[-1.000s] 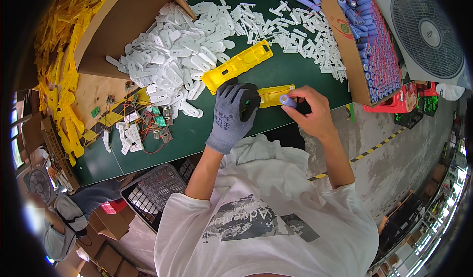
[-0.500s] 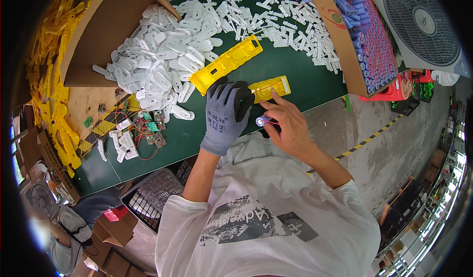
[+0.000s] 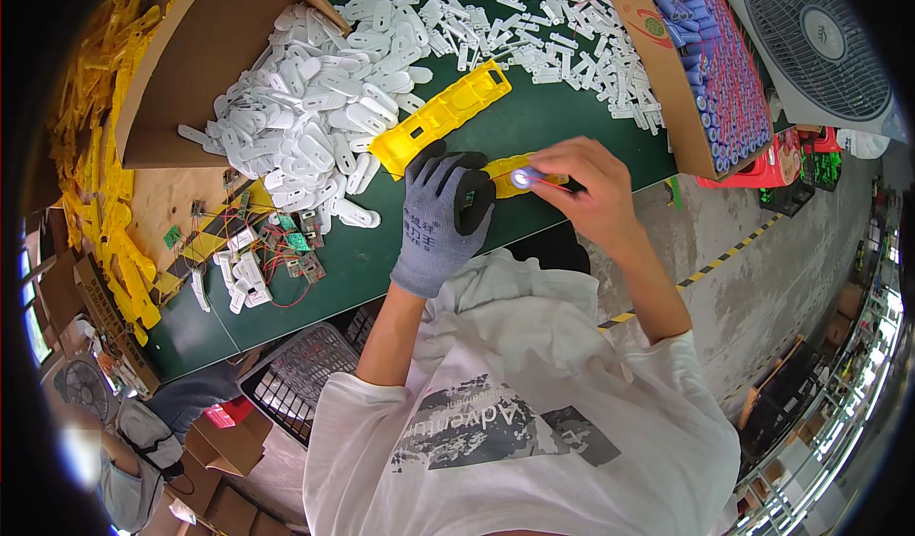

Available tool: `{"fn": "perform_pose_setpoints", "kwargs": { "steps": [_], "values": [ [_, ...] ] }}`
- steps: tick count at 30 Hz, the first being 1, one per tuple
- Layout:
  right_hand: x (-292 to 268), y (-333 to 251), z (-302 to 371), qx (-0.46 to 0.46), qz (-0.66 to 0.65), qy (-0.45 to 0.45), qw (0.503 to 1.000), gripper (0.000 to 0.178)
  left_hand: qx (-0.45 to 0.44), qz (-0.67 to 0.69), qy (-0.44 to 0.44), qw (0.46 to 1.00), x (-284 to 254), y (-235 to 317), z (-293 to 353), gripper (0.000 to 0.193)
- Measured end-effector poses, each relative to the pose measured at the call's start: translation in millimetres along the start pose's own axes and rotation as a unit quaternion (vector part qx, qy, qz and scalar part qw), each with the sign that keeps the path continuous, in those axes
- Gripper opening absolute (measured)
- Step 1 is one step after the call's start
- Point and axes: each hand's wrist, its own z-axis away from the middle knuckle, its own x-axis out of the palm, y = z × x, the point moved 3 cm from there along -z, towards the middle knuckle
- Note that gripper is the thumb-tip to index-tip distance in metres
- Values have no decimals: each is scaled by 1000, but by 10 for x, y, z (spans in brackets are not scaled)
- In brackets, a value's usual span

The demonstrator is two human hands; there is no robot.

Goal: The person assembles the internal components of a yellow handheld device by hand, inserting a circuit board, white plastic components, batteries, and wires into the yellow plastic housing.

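My left hand (image 3: 438, 217), in a grey glove with dark fingertips, is closed round the left end of a short yellow plastic shell (image 3: 500, 168). A bit of green shows between its thumb and fingers, too small to name. My bare right hand (image 3: 596, 188) pinches a purple cylindrical battery cell (image 3: 526, 178), its bright end toward me, over the right part of that shell. Whether the cell touches the shell I cannot tell. Just beyond my left fingers lies a longer yellow plastic shell (image 3: 456, 107) on the green table (image 3: 596, 121).
White oval plastic covers (image 3: 315, 107) are heaped at the left, smaller white pieces (image 3: 581, 64) farther right. A carton (image 3: 667, 107) of wired purple cells stands by a fan (image 3: 820, 40). Wired circuit boards (image 3: 295, 241) lie near left; a black crate (image 3: 295, 374) is below the table edge.
My right hand has lifted and moved right and away from me, bringing the battery cell from the table's near edge to over the short shell. My left hand has barely moved.
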Motion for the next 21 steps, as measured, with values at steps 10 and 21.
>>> {"fn": "perform_pose_setpoints", "kwargs": {
  "steps": [10,21],
  "values": [
    [82,192,-4,-88,-1,-107,990,27,12,18,7,1000,-6,-26,-23,24],
    [16,64,64,-65,40,-106,991,26,32,-75,6,997,-11,73,-15,45]
  ]
}}
